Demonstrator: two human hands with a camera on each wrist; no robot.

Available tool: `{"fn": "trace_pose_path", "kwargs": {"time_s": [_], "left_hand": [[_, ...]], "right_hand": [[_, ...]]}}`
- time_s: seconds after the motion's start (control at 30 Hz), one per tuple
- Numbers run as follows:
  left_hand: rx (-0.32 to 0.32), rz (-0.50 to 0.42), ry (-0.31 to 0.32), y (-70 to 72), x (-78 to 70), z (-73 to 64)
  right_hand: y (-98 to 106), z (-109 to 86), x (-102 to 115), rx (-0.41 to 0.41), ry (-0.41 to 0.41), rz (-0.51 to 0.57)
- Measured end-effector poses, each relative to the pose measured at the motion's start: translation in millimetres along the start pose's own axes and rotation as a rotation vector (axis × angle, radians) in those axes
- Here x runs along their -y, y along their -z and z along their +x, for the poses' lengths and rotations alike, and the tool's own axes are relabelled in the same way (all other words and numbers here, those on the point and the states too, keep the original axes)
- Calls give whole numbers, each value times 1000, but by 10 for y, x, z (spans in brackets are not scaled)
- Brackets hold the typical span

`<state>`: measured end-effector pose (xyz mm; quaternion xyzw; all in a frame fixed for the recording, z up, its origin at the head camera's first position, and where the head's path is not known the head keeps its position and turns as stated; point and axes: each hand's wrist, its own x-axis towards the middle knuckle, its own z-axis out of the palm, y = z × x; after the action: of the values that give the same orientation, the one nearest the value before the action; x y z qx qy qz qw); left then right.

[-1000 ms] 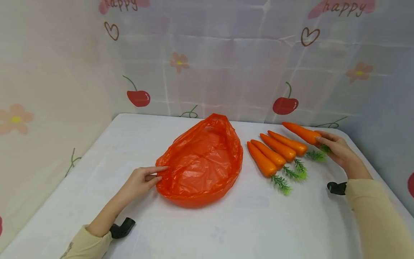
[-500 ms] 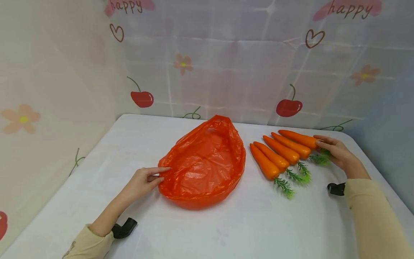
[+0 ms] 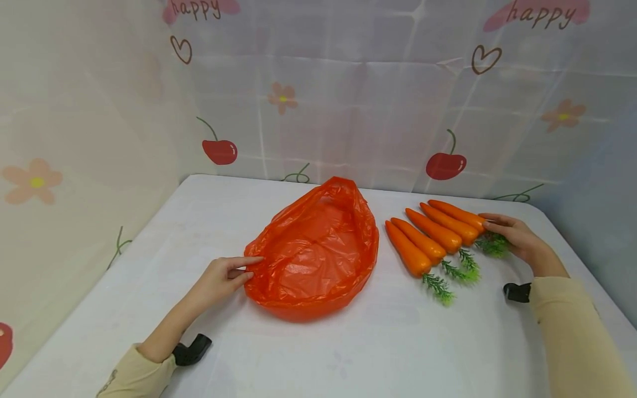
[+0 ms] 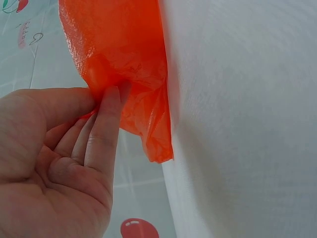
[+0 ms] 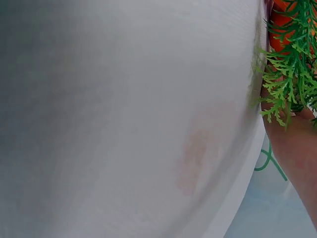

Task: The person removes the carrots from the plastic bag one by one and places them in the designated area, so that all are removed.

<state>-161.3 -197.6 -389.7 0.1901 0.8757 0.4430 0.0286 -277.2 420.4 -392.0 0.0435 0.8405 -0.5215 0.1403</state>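
An orange-red plastic bag (image 3: 318, 254) lies with its mouth spread wide in the middle of the table. At its left side my left hand (image 3: 218, 281) pinches the rim, and the left wrist view shows thumb and fingers on the thin film (image 4: 126, 49). To the right of the bag, several orange carrots with green tops lie side by side, tips pointing away. My right hand (image 3: 520, 239) holds the thick end of the farthest-right carrot (image 3: 455, 213). In the right wrist view feathery greens (image 5: 292, 64) cover part of that hand.
A white cloth covers the table (image 3: 398, 354), whose far edge meets a curtain (image 3: 348, 121) printed with cherries and flowers. A similar sheet (image 3: 89, 110) hangs along the left side. Black wrist mounts (image 3: 193, 349) sit at both wrists.
My right hand has lowered its carrot towards me, down beside the others in the row. The left hand keeps its place at the bag's rim; the head view has shifted slightly.
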Motion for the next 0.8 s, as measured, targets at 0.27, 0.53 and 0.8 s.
{"fn": "trace_pose_path", "kwargs": {"time_s": [0.27,0.53,0.8], "left_hand": [[-4,6,-2,-5,-10,-3],[-3,6,-1,-18,-28,13],[-15,4,-38,-33,-40,31]], "right_hand": [[-47,6,76,-28,-13,-51],[-59,-5,112,-116,-29,-129],[96,120,-181,-210,-61,-148]]}}
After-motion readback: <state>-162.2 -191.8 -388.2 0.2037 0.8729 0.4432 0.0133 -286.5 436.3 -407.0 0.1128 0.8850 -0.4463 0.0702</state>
